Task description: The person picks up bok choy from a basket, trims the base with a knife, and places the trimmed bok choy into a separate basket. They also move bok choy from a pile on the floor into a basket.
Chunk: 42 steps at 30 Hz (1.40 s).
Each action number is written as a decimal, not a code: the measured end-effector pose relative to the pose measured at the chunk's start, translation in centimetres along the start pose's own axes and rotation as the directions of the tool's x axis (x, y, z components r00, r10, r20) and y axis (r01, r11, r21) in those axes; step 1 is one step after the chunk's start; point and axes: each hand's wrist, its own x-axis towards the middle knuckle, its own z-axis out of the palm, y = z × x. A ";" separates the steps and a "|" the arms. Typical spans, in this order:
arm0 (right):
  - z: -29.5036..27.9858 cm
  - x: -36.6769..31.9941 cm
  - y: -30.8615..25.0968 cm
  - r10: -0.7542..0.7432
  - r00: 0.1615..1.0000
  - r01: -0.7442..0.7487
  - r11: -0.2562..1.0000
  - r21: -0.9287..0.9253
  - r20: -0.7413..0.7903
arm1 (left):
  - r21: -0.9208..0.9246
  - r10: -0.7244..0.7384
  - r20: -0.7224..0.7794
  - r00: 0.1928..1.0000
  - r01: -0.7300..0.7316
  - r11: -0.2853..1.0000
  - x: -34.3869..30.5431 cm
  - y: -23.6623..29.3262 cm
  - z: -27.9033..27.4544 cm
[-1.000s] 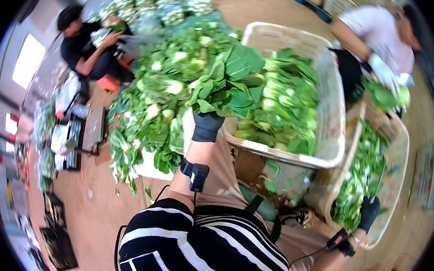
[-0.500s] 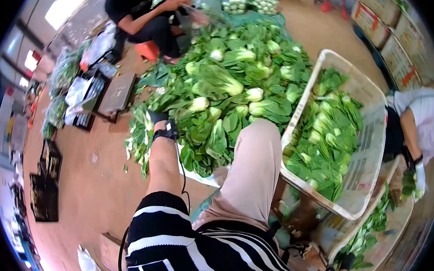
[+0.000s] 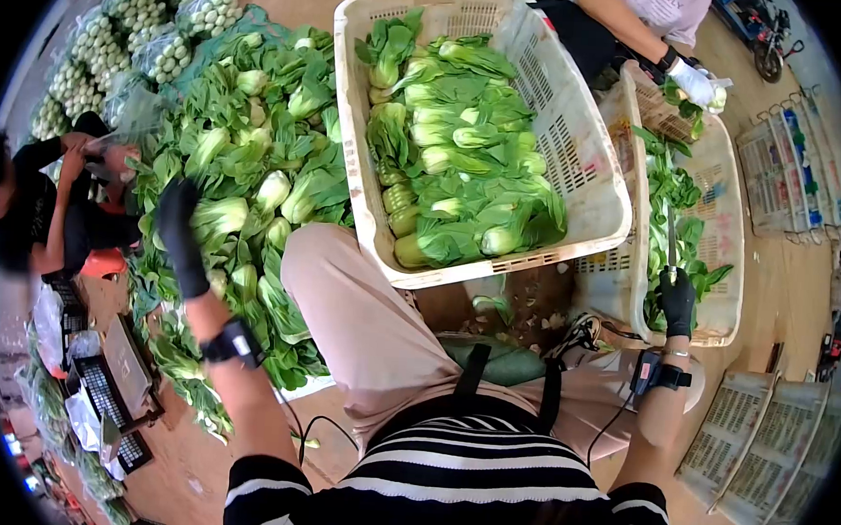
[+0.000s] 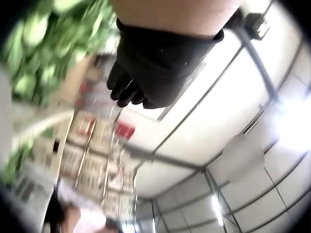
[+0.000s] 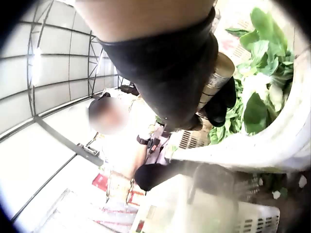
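My left hand (image 3: 180, 233), in a black glove, is above the left part of a big pile of bok choy (image 3: 276, 191). Its fingers (image 4: 129, 92) are loosely bent with nothing between them in the left wrist view. Off to the right, my gloved right hand (image 3: 676, 302) grips a knife (image 3: 672, 241), its blade pointing away from me over leafy greens in a second crate (image 3: 719, 295). The knife's round pale handle (image 5: 221, 70) shows in the right wrist view. Between my hands stands a large white plastic crate (image 3: 483, 269) with bok choy (image 3: 457, 130) laid in rows.
A person in a white glove (image 3: 691, 85) handles greens at the second crate's far end. Another person in black (image 3: 44, 206) sits left of the pile. Bagged vegetables (image 3: 136, 29) stand behind it. My knee (image 3: 329, 267) is between pile and large crate.
A second ago my left hand held up a bunch of bok choy; half a second ago it was at the pile's left edge, and now it is empty. The head view has swung right.
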 end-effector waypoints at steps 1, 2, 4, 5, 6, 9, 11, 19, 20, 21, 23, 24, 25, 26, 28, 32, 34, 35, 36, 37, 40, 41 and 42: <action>-0.5 -0.2 -2.1 0.047 0.999 -0.047 0.998 0.042 -0.014 | -0.556 -0.297 0.188 0.936 0.350 0.753 2.0 7.1 5.5; -0.5 0.1 -3.1 0.096 0.995 -0.093 0.992 0.088 -0.026 | -0.625 -0.057 0.443 0.895 0.354 0.696 3.1 9.5 10.7; 0.6 0.8 -1.8 0.022 0.998 -0.016 0.995 0.100 -0.060 | -0.413 0.162 0.768 0.619 0.286 0.865 4.2 13.7 20.5; 1.1 1.0 -1.1 -0.035 0.995 0.045 0.994 0.103 -0.097 | -0.231 0.154 0.840 0.519 0.086 0.969 4.8 13.6 25.3; 1.0 0.7 -1.4 -0.013 0.997 0.025 0.989 0.149 -0.076 | -0.104 0.174 0.793 0.583 -0.152 0.983 4.6 12.1 30.3; -0.4 -0.7 -3.5 -0.004 0.998 0.012 0.992 0.129 -0.062 | 0.323 -0.085 0.691 0.718 -0.201 0.925 5.4 7.9 39.2; -0.1 -1.1 -2.1 -0.108 0.985 0.123 0.985 0.119 -0.132 | 0.434 -0.339 0.512 0.789 0.103 0.895 5.1 3.8 41.6; -2.4 -1.5 -4.5 0.088 0.995 -0.098 0.942 0.321 0.045 | 0.739 -0.440 0.443 0.781 -0.041 0.673 3.0 -1.1 42.2; -2.0 -1.5 -4.8 0.002 1.000 0.006 0.962 0.273 -0.029 | 0.728 -0.563 0.485 0.670 0.047 0.684 4.4 1.1 41.3; -1.8 -1.7 -5.0 -0.083 0.992 0.103 0.971 0.216 -0.100 | 0.726 -0.557 0.494 0.668 0.035 0.687 5.2 2.5 40.7; -2.2 -2.3 -6.2 -0.013 0.999 -0.009 0.920 0.391 0.053 | 0.340 -0.416 0.686 0.598 0.242 0.909 6.2 4.5 39.7; -2.3 -2.7 -7.2 -0.013 0.994 -0.042 0.873 0.485 0.110 | 0.153 -0.299 0.785 0.543 0.297 0.942 6.4 4.3 40.7; -2.5 -3.1 -8.1 -0.014 0.987 -0.081 0.818 0.569 0.161 | -0.067 -0.135 0.864 0.485 0.376 0.924 6.4 11.5 38.7; -2.9 -3.4 -9.3 -0.012 0.973 -0.154 0.712 0.685 0.231 | -0.173 -0.045 0.893 0.448 0.434 0.884 5.4 15.4 38.5; -2.6 -3.5 -10.8 -0.072 0.975 -0.140 0.540 0.830 0.211 | -0.331 0.113 0.930 0.350 0.664 0.670 2.4 23.6 36.9; -4.9 -3.3 -13.0 -0.126 0.967 -0.169 0.335 0.927 0.222 | -0.563 0.452 0.822 0.347 0.375 0.736 -4.5 33.6 35.2; -4.2 -3.5 -12.8 -0.132 0.986 -0.048 0.359 0.932 0.101 | -0.643 0.563 0.758 0.330 0.236 0.728 -7.7 37.6 34.5; -4.1 -3.6 -12.5 -0.136 0.991 0.069 0.426 0.902 -0.012 | -0.692 0.601 0.707 0.374 0.185 0.698 -9.2 38.9 34.2; -5.6 -3.7 -11.5 -0.169 0.978 -0.049 0.376 0.925 0.121 | -0.690 0.617 0.724 0.310 0.319 0.649 -9.8 39.3 34.0; -6.4 -4.0 -10.8 -0.159 0.981 -0.041 0.373 0.927 0.108 | -0.665 0.631 0.735 0.247 0.446 0.599 -10.3 39.4 34.0; -6.8 -4.9 -10.3 -0.328 0.932 -0.059 0.276 0.959 0.151 | -0.492 0.663 0.748 0.015 0.683 0.540 -10.5 40.1 34.4; -7.0 -5.0 -10.2 -0.334 0.931 -0.054 0.270 0.961 0.146 | -0.495 0.661 0.750 0.017 0.677 0.544 -10.8 40.3 34.6; -7.6 -5.0 -10.1 -0.265 0.952 -0.059 0.325 0.944 0.151 | -0.488 0.640 0.767 0.054 0.696 0.526 -11.2 40.6 35.0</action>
